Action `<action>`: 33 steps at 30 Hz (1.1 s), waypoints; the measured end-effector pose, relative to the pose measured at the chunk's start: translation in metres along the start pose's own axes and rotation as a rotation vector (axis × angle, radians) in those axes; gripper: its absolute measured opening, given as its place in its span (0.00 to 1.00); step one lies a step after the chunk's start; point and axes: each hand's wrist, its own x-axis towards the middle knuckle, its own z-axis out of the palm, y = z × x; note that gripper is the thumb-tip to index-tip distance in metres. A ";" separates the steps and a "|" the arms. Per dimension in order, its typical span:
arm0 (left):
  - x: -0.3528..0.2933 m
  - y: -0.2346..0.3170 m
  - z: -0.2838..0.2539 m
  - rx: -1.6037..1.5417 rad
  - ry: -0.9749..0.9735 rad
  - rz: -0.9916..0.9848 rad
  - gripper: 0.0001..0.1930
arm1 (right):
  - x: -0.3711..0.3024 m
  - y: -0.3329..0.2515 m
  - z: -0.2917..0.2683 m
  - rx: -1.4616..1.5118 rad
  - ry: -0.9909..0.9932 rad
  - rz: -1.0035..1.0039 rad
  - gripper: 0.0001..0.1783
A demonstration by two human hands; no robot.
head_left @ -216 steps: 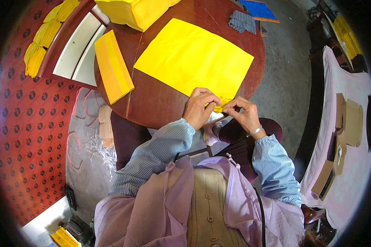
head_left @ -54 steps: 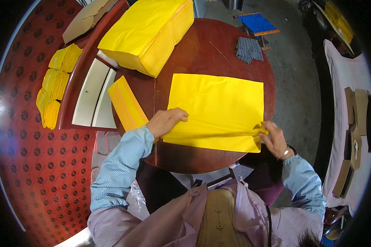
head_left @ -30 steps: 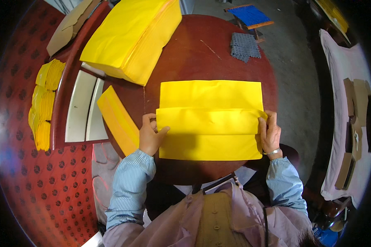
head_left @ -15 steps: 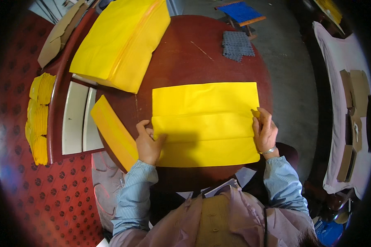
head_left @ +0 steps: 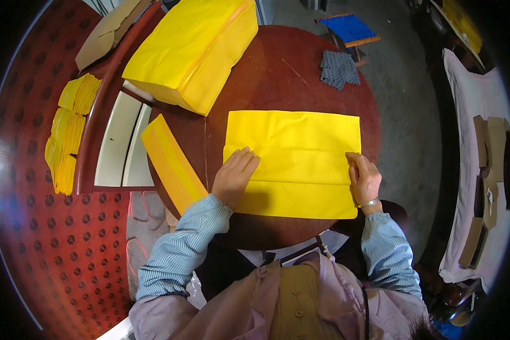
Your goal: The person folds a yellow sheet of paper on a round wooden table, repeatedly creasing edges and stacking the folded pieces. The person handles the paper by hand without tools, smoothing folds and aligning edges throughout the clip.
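Left grip (head_left: 236,178) uncurled on yellow sheet (head_left: 300,161); right grip (head_left: 365,179), closure unclear, at right edge; tabletop (head_left: 266,79) beyond.

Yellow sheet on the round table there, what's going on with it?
A person is handling the yellow sheet, which lies spread out and creased crosswise on the table. The left hand rests on its left side; the right hand is at its right edge, perhaps pinching it. A thick yellow stack stands farther back, and a narrow yellow piece lies slantwise to the left.
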 end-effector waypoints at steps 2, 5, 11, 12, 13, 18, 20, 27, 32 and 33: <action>-0.003 0.004 0.004 -0.063 -0.051 -0.150 0.19 | -0.001 0.000 0.001 0.001 0.011 -0.002 0.18; -0.001 0.002 0.001 -0.051 0.006 -0.307 0.20 | -0.001 0.001 0.002 0.003 0.006 -0.001 0.19; -0.002 -0.015 -0.016 -0.154 0.165 -0.630 0.29 | -0.003 0.002 0.001 -0.022 -0.008 -0.011 0.19; -0.008 -0.015 -0.018 -0.186 0.137 -0.758 0.30 | -0.003 0.002 0.001 -0.021 -0.001 -0.013 0.19; -0.014 -0.014 -0.018 -0.275 0.144 -0.817 0.32 | -0.003 0.001 0.001 -0.006 0.004 -0.014 0.19; -0.040 -0.010 -0.013 -0.602 0.185 -0.870 0.30 | -0.002 0.000 0.000 -0.049 -0.008 -0.019 0.18; -0.041 -0.010 -0.011 -0.499 0.228 -0.782 0.29 | -0.002 0.000 -0.001 -0.051 -0.015 -0.026 0.17; -0.048 -0.003 -0.011 -0.309 0.322 -0.646 0.23 | -0.002 -0.002 0.003 -0.080 -0.003 -0.010 0.14; -0.045 -0.016 -0.001 -0.840 0.348 -0.751 0.25 | -0.002 -0.002 0.003 -0.085 0.006 -0.017 0.14; -0.044 -0.018 0.002 -0.948 0.361 -0.772 0.25 | -0.002 -0.002 0.002 -0.077 0.004 -0.013 0.15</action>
